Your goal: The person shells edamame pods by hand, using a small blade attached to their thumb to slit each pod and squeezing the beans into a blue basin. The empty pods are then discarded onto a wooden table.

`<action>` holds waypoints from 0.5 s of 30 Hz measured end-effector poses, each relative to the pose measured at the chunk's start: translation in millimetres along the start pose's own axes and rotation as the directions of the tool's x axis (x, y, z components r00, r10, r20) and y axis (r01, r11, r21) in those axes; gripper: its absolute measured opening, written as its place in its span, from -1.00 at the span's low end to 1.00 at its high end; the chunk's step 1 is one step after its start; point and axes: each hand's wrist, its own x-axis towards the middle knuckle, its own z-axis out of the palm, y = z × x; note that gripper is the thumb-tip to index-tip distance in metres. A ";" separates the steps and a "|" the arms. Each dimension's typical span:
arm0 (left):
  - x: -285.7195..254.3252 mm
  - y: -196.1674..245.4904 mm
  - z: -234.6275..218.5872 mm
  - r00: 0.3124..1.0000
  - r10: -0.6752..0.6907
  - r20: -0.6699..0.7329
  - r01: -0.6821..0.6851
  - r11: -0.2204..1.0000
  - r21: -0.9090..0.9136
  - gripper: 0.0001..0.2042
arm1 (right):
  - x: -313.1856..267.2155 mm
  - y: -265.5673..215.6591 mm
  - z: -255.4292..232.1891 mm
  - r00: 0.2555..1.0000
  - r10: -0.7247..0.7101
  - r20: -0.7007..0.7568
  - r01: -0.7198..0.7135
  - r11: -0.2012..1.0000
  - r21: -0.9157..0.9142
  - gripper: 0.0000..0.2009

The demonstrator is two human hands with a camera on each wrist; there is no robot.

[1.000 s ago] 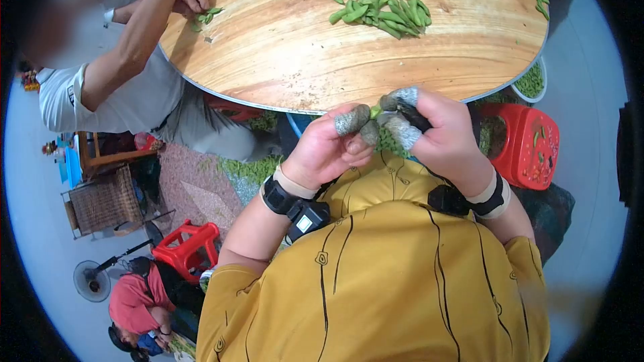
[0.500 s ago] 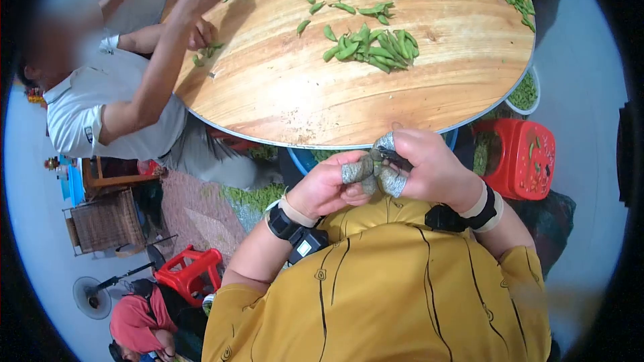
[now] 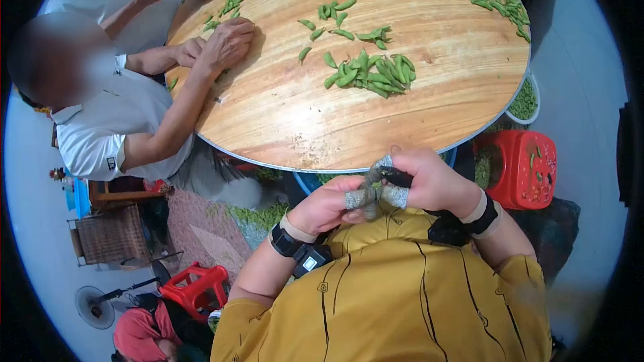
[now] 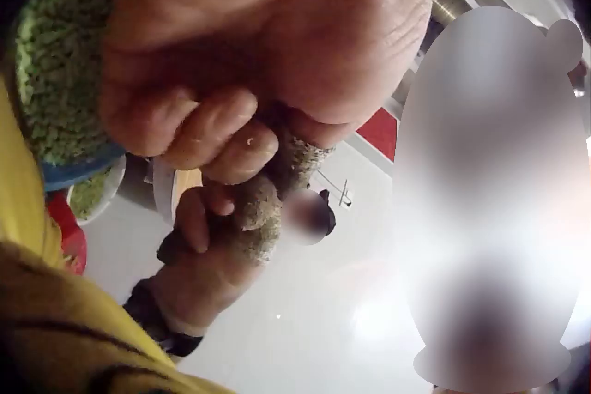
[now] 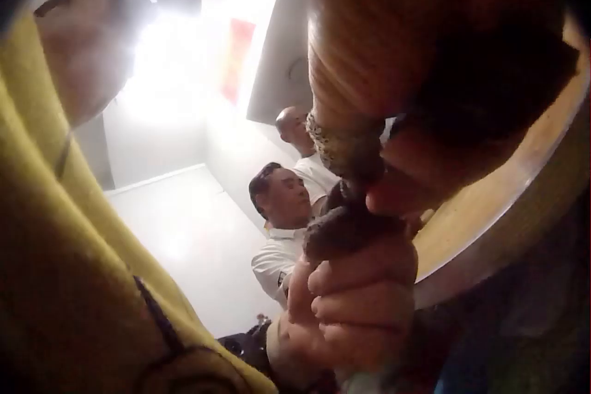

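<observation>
While both hands meet just below the rim of the round wooden surface [image 3: 282,114], I have the left hand [image 3: 329,206] and right hand [image 3: 429,181] each in a pinching grip on one pod [image 3: 374,186], held in the air in front of the yellow shirt. I would keep the covered fingertips [image 3: 355,198] close to the pod's seam and press steadily (the fabric caps dull the feel). The pod itself is nearly hidden: only a green sliver shows from the head view, and both wrist views are blocked by knuckles and glare. The pile of pods [image 3: 369,73] lies well apart.
</observation>
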 end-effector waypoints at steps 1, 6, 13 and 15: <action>1.2 0.1 0.4 1.000 -0.001 0.000 0.001 1.000 0.001 -0.81 | -0.3 0.7 0.4 1.000 0.000 -0.001 0.000 1.000 0.000 -0.72; 7.9 -5.8 -0.8 0.997 0.071 0.040 -0.061 0.974 -0.218 -0.77 | -0.5 4.1 10.7 0.981 -0.106 -0.162 0.080 0.984 -0.159 -0.77; -4.9 -0.8 -1.7 0.992 0.105 0.070 -0.090 0.977 -0.193 -0.71 | 0.7 -10.0 4.7 0.946 0.294 0.134 -0.310 0.713 0.629 -0.88; -11.1 -2.2 -8.5 0.990 0.138 0.041 -0.130 0.978 -0.162 -0.71 | 1.9 -8.5 4.5 0.922 0.355 0.155 -0.366 0.664 0.652 -0.88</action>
